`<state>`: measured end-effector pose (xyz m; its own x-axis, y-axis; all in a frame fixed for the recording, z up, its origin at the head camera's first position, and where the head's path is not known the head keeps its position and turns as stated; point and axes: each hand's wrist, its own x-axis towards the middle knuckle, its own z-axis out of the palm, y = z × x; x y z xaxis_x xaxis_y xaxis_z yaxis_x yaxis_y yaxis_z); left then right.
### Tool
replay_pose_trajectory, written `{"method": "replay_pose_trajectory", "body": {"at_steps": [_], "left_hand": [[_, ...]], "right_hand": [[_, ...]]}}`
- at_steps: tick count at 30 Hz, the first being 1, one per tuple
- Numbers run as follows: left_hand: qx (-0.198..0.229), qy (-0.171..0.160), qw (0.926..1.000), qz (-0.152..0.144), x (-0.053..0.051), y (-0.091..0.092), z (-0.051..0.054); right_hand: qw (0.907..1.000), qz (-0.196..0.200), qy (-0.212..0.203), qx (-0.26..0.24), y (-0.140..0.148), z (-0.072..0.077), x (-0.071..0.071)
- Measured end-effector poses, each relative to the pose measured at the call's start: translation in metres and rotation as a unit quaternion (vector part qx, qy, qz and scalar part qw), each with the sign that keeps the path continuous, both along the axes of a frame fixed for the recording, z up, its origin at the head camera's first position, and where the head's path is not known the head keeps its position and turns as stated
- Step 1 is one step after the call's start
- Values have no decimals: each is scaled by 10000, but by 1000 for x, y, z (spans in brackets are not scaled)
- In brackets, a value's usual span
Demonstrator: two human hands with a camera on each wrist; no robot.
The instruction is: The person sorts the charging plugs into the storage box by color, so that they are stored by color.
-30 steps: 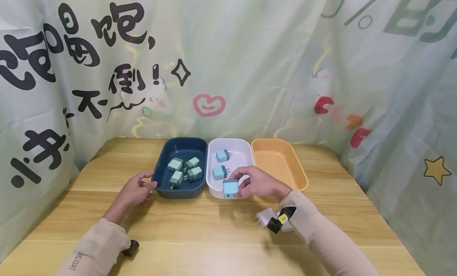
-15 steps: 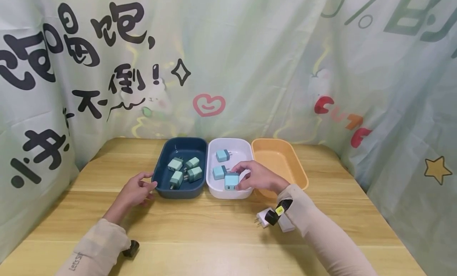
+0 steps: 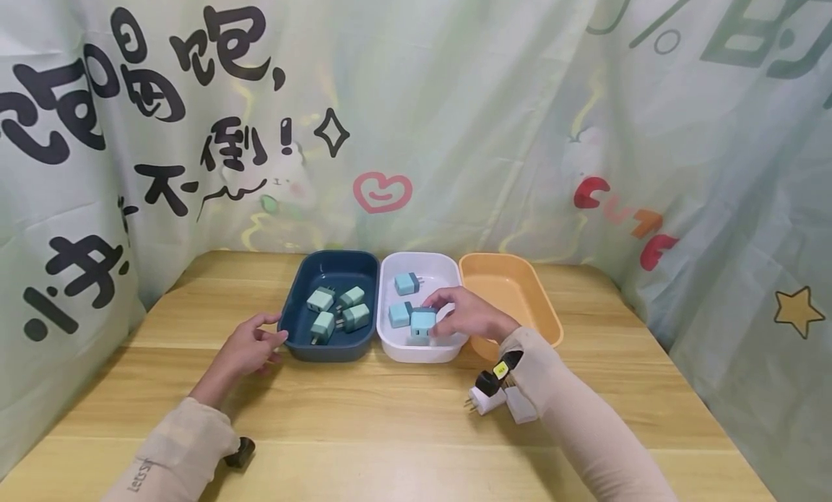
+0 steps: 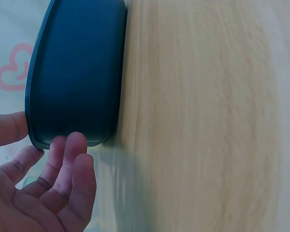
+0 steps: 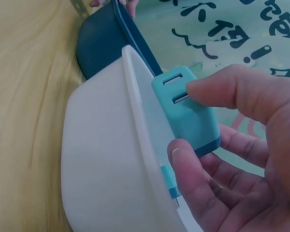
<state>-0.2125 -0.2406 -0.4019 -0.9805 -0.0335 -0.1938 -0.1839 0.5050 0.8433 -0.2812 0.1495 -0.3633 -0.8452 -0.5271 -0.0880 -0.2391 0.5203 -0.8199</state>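
Note:
My right hand (image 3: 469,314) pinches a light-blue two-port USB wall charger (image 5: 189,113) between thumb and fingers. It holds the charger over the white bin (image 3: 425,353), near that bin's front wall. Two similar blue chargers lie in the bin, a farther one (image 3: 407,283) and a nearer one (image 3: 399,314). My left hand (image 3: 249,349) touches the left side of the navy bin (image 3: 328,352) with loosely bent fingers. Several pale-green chargers (image 3: 354,317) lie inside the navy bin.
On the right an orange bin (image 3: 513,300) adjoins the white one; no charger shows in it. White chargers (image 3: 522,405) lie on the wooden table (image 3: 364,430) below my right wrist, partly hidden by the wrist camera (image 3: 489,381). A printed curtain (image 3: 468,126) hangs behind.
My right hand has carried the blue charger away from me, from the white bin's front rim to over its inside. The left hand stays at the navy bin.

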Motion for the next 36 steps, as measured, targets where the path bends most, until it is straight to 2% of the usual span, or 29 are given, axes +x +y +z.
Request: {"method": "replay_pose_trajectory", "body": {"at_steps": [16, 25, 31, 36], "left_hand": [[-9, -101, 9999, 61, -2, 0, -1], [-56, -62, 9999, 68, 0, 0, -4], [-143, -149, 9997, 131, 3, -2, -7], [-127, -41, 9998, 116, -1, 0, -6]], "right_hand": [[9991, -316, -55, 280, -4, -4, -17], [9981, -530, -221, 242, -7, -8, -25], [9979, -541, -292, 199, -9, -12, -29], [9973, -670, -196, 226, -10, -8, -35]]}}
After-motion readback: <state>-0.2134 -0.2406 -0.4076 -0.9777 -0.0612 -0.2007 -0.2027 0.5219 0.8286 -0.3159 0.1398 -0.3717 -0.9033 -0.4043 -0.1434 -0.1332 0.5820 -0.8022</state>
